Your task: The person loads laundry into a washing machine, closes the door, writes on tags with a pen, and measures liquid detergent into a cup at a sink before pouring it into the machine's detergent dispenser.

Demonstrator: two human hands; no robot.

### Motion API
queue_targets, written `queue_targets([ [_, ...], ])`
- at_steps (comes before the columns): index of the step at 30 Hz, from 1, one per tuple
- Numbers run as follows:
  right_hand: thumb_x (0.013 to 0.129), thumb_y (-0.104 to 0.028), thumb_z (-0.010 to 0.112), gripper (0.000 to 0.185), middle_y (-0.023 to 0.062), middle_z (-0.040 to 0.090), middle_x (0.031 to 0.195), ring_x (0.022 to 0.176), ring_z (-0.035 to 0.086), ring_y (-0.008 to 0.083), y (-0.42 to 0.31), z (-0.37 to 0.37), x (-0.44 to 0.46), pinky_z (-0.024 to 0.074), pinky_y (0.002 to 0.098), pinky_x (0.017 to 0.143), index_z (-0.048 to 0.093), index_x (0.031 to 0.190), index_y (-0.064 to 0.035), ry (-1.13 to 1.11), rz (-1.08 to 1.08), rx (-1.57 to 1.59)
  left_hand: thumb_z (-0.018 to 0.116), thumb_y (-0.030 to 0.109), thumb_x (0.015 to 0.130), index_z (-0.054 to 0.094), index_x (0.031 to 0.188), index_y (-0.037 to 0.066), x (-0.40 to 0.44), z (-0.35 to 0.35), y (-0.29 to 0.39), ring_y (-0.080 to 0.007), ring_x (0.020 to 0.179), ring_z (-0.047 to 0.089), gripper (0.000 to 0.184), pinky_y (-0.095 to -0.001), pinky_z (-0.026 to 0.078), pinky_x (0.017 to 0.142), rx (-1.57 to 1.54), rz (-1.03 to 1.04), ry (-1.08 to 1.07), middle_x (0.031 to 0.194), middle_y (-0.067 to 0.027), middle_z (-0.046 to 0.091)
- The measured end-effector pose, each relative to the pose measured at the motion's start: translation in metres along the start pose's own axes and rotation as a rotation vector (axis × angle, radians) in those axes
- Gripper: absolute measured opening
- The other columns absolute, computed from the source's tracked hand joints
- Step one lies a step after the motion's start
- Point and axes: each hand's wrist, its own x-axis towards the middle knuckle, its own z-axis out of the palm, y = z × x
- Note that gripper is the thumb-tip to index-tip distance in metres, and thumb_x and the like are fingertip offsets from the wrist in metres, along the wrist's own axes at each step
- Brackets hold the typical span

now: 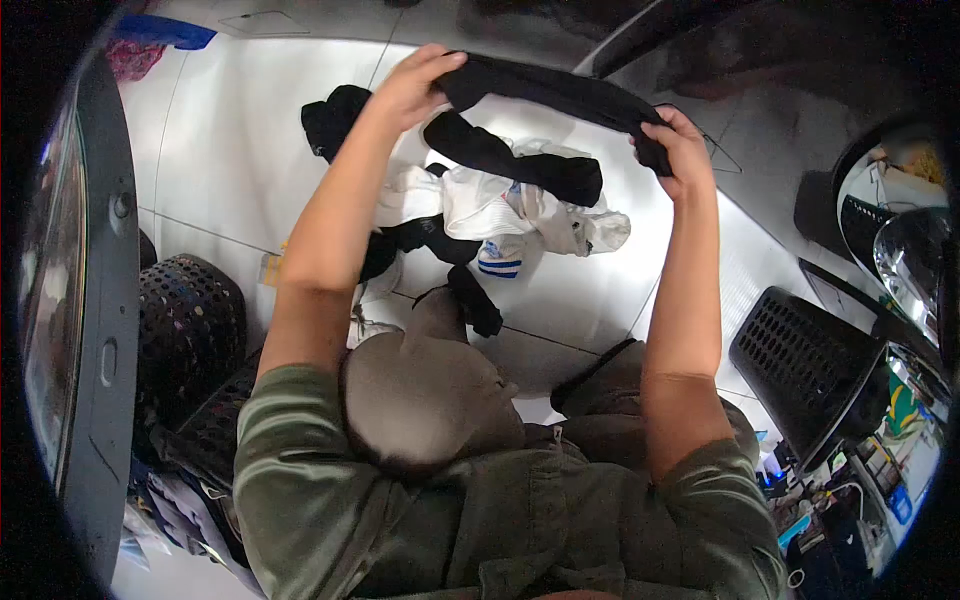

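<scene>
Stretched between my two hands is a long black sock (550,88), held above the tiled floor. The fingers of my left hand (412,88) close on one end. My right hand (682,150) grips the other end, where the fabric bunches and hangs down a little. Below them lies a loose heap of socks: a black sock (510,160) on top, a white ribbed sock (480,203), a greyish-white sock (570,225) and a white sock with blue stripes (500,258). Another black sock (335,122) lies at the heap's upper left.
My bent legs (430,390) are close below the heap. A dark perforated basket (190,310) stands at left, another (805,350) at right. A dark-framed panel (105,300) rises along the left edge. Small items (850,490) crowd the lower right.
</scene>
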Motion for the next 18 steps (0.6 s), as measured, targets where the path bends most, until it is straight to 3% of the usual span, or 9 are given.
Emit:
queue_targets([
  [1,0.075,0.0,0.059,0.014,0.0054,0.058,0.073,0.055,0.055,0.0163,-0.007,-0.009,-0.005,0.0445,0.0248,0.045,0.053,0.086,-0.0067,-0.076,0.021,-0.062,0.067,0.016,0.076,0.057,0.09,0.012,0.002,0.004,0.0,-0.0147,0.092,0.052,0.017,-0.0343,0.046,0.074,-0.003,0.004,-0.012,0.101,-0.0046,0.056],
  [2,0.074,0.002,0.058,0.013,0.0053,0.057,0.073,0.055,0.053,0.0127,-0.011,-0.017,-0.009,0.0406,0.0226,0.042,0.053,0.082,-0.0063,-0.151,0.047,-0.126,0.067,0.016,0.077,0.056,0.085,0.013,-0.002,-0.002,0.003,-0.0119,0.084,0.054,0.014,-0.0332,0.046,0.072,-0.057,0.107,-0.069,0.088,0.0003,0.059],
  [3,0.074,0.002,0.058,0.013,0.0053,0.057,0.073,0.055,0.053,0.0127,-0.011,-0.029,-0.018,0.0406,0.0226,0.042,0.053,0.082,-0.0063,-0.146,0.074,-0.112,0.066,0.016,0.078,0.056,0.085,0.014,-0.02,0.005,0.01,-0.0117,0.078,0.056,0.012,-0.034,0.047,0.069,-0.027,0.038,0.152,0.08,0.0021,0.059],
  [5,0.074,0.004,0.057,0.015,0.0067,0.056,0.074,0.052,0.048,0.0102,-0.016,-0.042,-0.019,0.0394,0.0197,0.043,0.052,0.085,-0.0044,-0.432,0.287,0.21,0.064,0.017,0.079,0.057,0.086,0.014,-0.025,-0.002,0.02,-0.0122,0.075,0.056,0.011,-0.0347,0.048,0.066,-0.073,0.055,0.154,0.081,0.0023,0.059],
  [9,0.075,0.005,0.056,0.013,0.0068,0.057,0.073,0.055,0.052,0.0116,-0.002,-0.054,-0.02,0.0397,0.019,0.043,0.052,0.081,-0.0048,-0.399,0.16,0.361,0.062,0.021,0.081,0.058,0.092,0.011,-0.019,-0.035,0.018,-0.0123,0.073,0.056,0.015,-0.0297,0.047,0.063,-0.072,0.097,0.259,0.081,0.0015,0.059],
  [11,0.075,0.007,0.054,0.016,0.0079,0.058,0.08,0.056,0.053,0.0124,0.006,-0.047,-0.021,0.0383,0.0173,0.044,0.051,0.085,-0.0058,-0.053,0.125,0.209,0.062,0.022,0.082,0.057,0.094,0.008,-0.023,-0.032,0.011,-0.0115,0.074,0.055,0.018,-0.0279,0.046,0.063,-0.062,0.059,0.223,0.083,0.0005,0.058],
  [12,0.075,0.007,0.054,0.016,0.0079,0.058,0.08,0.056,0.053,0.0124,0.008,-0.039,-0.022,0.0383,0.0173,0.044,0.051,0.085,-0.0058,-0.058,0.126,0.212,0.062,0.022,0.082,0.057,0.096,0.006,-0.023,-0.028,0.009,-0.0111,0.075,0.054,0.021,-0.0267,0.045,0.065,-0.079,0.039,0.17,0.085,-0.0003,0.058],
  [15,0.07,0.002,0.062,0.045,0.0108,0.056,0.098,0.077,0.057,0.0161,0.019,-0.003,-0.029,0.0469,0.0274,0.066,0.046,0.111,-0.0047,-0.024,0.122,-0.153,0.063,0.022,0.081,0.057,0.102,0.004,-0.032,0.007,0.015,-0.0112,0.079,0.055,0.028,-0.026,0.045,0.071,-0.078,0.039,0.109,0.088,-0.0008,0.058],
  [18,0.068,-0.001,0.065,0.066,0.0151,0.047,0.118,0.092,0.054,0.02,0.036,0.049,-0.038,0.0458,0.034,0.077,0.035,0.126,-0.0066,-0.101,-0.034,-0.261,0.065,0.021,0.079,0.056,0.102,0.003,-0.065,0.062,0.047,-0.0132,0.086,0.057,0.03,-0.0278,0.046,0.074,-0.19,0.045,-0.143,0.094,-0.0037,0.06],
])
